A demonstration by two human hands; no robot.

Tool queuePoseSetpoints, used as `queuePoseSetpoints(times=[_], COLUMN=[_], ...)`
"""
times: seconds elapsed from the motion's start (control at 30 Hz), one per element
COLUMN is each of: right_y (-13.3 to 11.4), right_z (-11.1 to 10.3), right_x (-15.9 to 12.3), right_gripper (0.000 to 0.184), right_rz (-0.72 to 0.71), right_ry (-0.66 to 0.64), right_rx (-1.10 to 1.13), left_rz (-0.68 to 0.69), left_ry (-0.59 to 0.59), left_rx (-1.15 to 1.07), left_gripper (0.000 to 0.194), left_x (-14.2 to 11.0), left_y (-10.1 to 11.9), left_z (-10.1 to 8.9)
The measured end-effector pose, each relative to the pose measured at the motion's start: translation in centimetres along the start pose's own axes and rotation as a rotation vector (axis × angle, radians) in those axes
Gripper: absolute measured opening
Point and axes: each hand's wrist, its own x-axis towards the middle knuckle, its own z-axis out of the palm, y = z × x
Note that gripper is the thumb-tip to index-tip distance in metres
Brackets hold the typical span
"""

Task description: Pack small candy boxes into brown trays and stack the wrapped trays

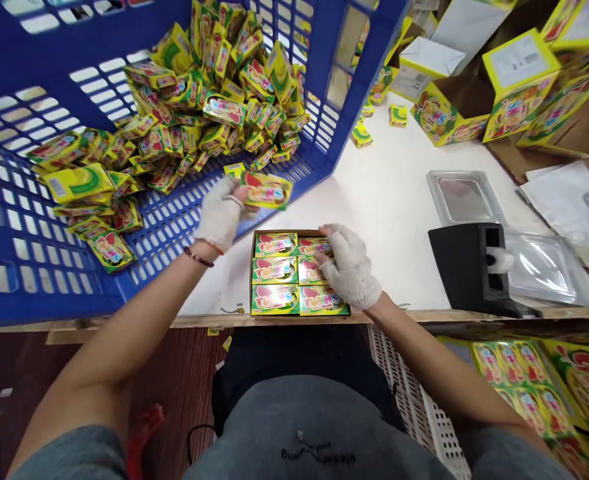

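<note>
As the left hand (219,215) grips a yellow foil packet (266,190) crosswise just beyond the carton (284,231), the right hand (350,268) rests open on its packed rows (274,270).

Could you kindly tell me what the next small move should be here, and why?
Probably lower the yellow foil packet from the white-gloved left hand onto the packed rows in the brown cardboard tray, since the white-gloved right hand rests on them.

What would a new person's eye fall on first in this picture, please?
First comes the big blue plastic crate on the left, holding a heap of yellow printed packets. Below it, at the table edge, lies a cardboard tray of neat rows under the right grip, while the left grip holds a single packet.
</note>
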Motion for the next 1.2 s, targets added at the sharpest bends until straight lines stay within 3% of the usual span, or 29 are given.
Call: queuePoseSetpoints(times=[0.07,0.17,0.23,0.33,0.4,0.47,0.53,0.63,0.73,0.83,0.93,1.07,1.2], right_y=[0.4,1.3,2.1,3.1,3.4,3.4,3.1,2.4,1.8,1.7,1.9,1.5,-0.8], right_z=[-0.4,-1.5,-2.1,-2.1,-1.4,-0.5,0.2,0.6,0.7,0.8,1.0,0.5,0.1], right_x=[1.6,4.4,5.6,5.9,5.4,4.6,4.0,3.2,2.6,2.3,2.5,2.2,0.8], right_gripper=[0.054,0.043,0.030,0.026,0.029,0.032,0.034,0.043,0.062,0.086,0.094,0.093,0.084], right_rz=[0.034,0.093,0.105,0.079,0.057,0.039,0.009,-0.073,-0.142,-0.165,-0.161,-0.160,-0.200], right_ry=[0.063,-0.027,-0.128,-0.250,-0.289,-0.264,-0.222,-0.277,-0.419,-0.514,-0.551,-0.536,-0.539], right_rx=[0.209,0.342,0.283,0.135,0.040,-0.055,-0.154,-0.309,-0.458,-0.550,-0.580,-0.587,-0.549], left_rz=[-0.033,0.085,0.249,0.435,0.484,0.497,0.493,0.478,0.367,0.220,0.068,0.019,0.029], left_ry=[-0.163,-0.329,-0.308,-0.224,-0.288,-0.391,-0.419,-0.292,-0.092,0.023,0.084,0.142,0.176], left_rx=[-0.001,0.166,0.367,0.638,0.784,0.895,0.937,0.945,1.040,1.104,1.094,1.040,0.877], left_gripper=[0.042,0.035,0.035,0.037,0.036,0.033,0.033,0.032,0.032,0.048,0.061,0.049,0.017], left_x=[-3.0,-5.8,-6.1,-5.5,-5.2,-5.1,-4.8,-2.3,2.4,7.5,10.9,11.3,8.1], left_y=[0.3,0.7,0.6,0.1,-0.4,-0.7,-1.0,-1.3,-1.9,-2.7,-3.5,-3.8,-3.3], left_z=[2.3,4.5,5.0,4.8,4.5,4.4,4.2,3.3,1.5,-0.2,-0.9,-0.9,-2.1])
